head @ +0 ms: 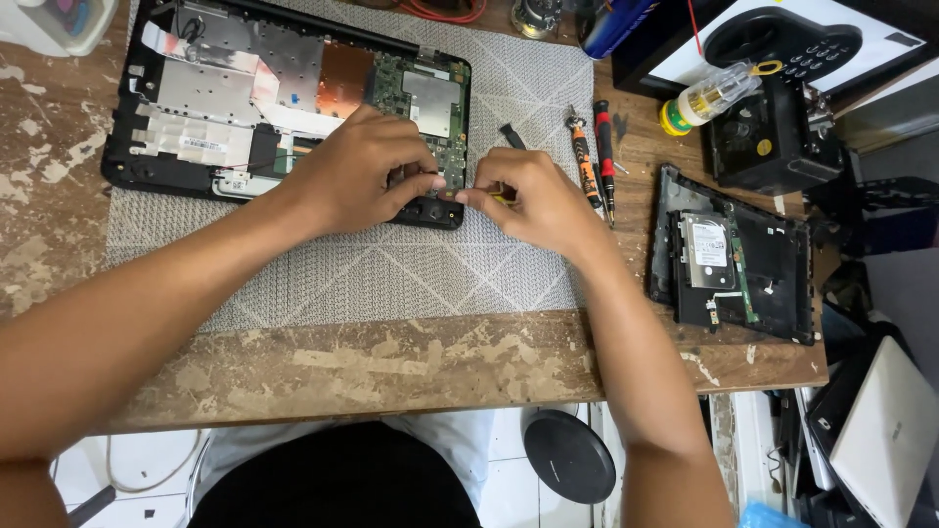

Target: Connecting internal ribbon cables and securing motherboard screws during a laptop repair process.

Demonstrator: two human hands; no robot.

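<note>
An opened laptop base (196,108) lies on a grey patterned mat (391,274), its silver shielding and green circuit board (425,98) exposed. My left hand (352,171) rests over the base's near right corner, fingers curled down on the board edge. My right hand (538,200) is beside that corner, fingers pinched on a small tool with a yellow part (502,196) whose tip meets the left fingertips. What lies under the fingertips is hidden.
Two screwdrivers (595,161) lie on the mat's right edge. A second black casing with a silver hard drive (709,252) sits at right on the worn wooden table (391,367). A small bottle (709,96), a black device and a white laptop (880,435) are further right.
</note>
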